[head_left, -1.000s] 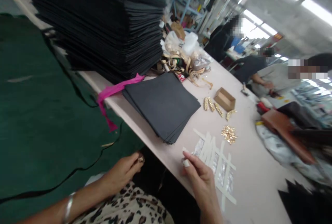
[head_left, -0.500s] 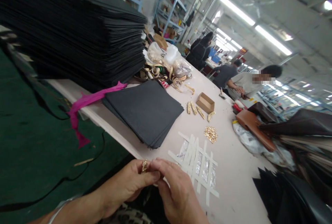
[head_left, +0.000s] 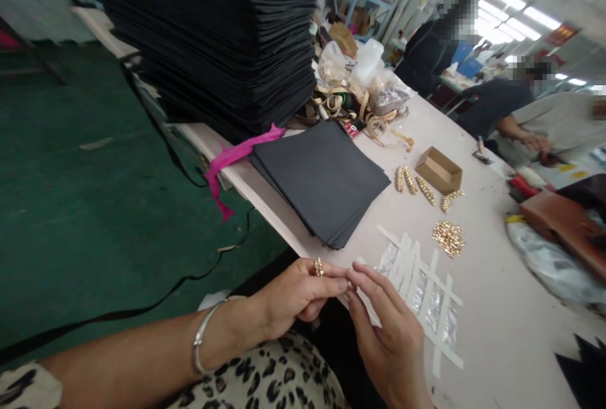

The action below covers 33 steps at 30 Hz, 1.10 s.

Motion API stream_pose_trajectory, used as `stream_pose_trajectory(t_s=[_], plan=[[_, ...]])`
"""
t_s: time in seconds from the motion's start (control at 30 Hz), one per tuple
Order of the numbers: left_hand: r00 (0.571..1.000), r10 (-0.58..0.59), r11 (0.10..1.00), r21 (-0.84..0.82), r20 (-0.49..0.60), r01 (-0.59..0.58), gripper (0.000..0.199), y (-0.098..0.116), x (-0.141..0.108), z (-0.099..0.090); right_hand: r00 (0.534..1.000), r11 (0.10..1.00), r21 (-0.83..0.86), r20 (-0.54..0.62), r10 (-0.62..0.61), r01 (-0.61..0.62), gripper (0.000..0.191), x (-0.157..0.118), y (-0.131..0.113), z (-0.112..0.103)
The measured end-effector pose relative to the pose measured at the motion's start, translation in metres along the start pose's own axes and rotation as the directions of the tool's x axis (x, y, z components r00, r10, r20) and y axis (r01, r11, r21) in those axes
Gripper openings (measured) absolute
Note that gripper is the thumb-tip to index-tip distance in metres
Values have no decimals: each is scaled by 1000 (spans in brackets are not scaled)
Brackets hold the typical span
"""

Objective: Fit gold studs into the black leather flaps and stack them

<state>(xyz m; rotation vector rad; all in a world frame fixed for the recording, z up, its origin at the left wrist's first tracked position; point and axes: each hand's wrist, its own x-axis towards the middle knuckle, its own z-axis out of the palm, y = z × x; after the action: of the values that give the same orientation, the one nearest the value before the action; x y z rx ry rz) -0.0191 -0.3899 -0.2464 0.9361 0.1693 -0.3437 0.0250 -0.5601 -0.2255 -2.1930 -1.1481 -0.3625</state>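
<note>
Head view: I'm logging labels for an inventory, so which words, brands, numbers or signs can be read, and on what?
None can be read with certainty.
Small red label behind the dark grey sheets: white marks, too small.
Red sign in the background: too blurred.

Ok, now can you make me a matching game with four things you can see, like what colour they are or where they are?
Things:
1. left hand
2. small loose gold pieces
3. pink strip
4. cardboard box

Clues:
A. draped over the edge of the table
B. has a silver bangle at its wrist
C. brown and open at the top
D. heaped together on the tabletop

Right pairs: 1-B, 2-D, 3-A, 4-C
</note>
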Motion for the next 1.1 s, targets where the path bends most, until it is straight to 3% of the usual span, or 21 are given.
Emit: stream_pose_trajectory(t_s=[0.17,0.33,0.5,0.73,0.93,1.1], plan=[[998,-32,999,-23,-59,31,23,-1,7,1,998,1000,-28,58,10,-8,26,0,9,1],[995,-68,997,-44,-69,65,20,-4,14,0,982,996,68,186,45,-58,33,5,13,-7],[995,-78,996,-45,-54,76,21,-2,16,-2,984,992,107,171,54,-73,26,11,15,-11],[985,-99,988,101,-138,114,19,0,17,-2,985,993,103,166,42,-60,20,12,19,-5],[989,-129,991,-43,-71,127,25,-1,20,-2,982,991,134,187,-33,8,31,14,23,-10],[986,-166,979,-116,1,165,28,4,20,-3,963,977,209,269,-7,-51,35,16,25,-14]])
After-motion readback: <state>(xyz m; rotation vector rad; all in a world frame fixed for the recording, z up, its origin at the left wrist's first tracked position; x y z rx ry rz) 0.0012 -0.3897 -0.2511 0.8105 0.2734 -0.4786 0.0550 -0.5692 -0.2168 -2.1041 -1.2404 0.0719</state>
